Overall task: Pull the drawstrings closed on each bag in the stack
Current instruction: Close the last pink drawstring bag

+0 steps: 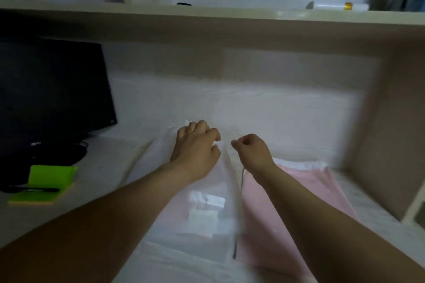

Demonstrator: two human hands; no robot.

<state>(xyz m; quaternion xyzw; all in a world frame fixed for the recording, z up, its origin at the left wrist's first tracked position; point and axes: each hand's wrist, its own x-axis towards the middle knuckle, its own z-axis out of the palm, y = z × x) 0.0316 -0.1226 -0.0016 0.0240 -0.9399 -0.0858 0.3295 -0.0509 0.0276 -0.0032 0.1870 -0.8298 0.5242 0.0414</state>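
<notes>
A sheer white drawstring bag (202, 211) lies on the desk in front of me, with white labels showing through it. My left hand (195, 145) rests on the bag's top end, fingers curled down onto the fabric. Just to its right, my right hand (249, 148) is curled in a fist and pinches something thin at the bag's mouth; the blur hides the drawstring itself. A pink bag (296, 190) lies beside and partly under the white one, to the right. More white fabric (276, 117) is spread behind my hands.
A dark monitor (53, 89) stands at the left. Green sticky notes (46, 181) with a black pen (32, 190) lie below it. A shelf (207, 20) runs overhead, and a side panel (391, 122) closes the desk on the right.
</notes>
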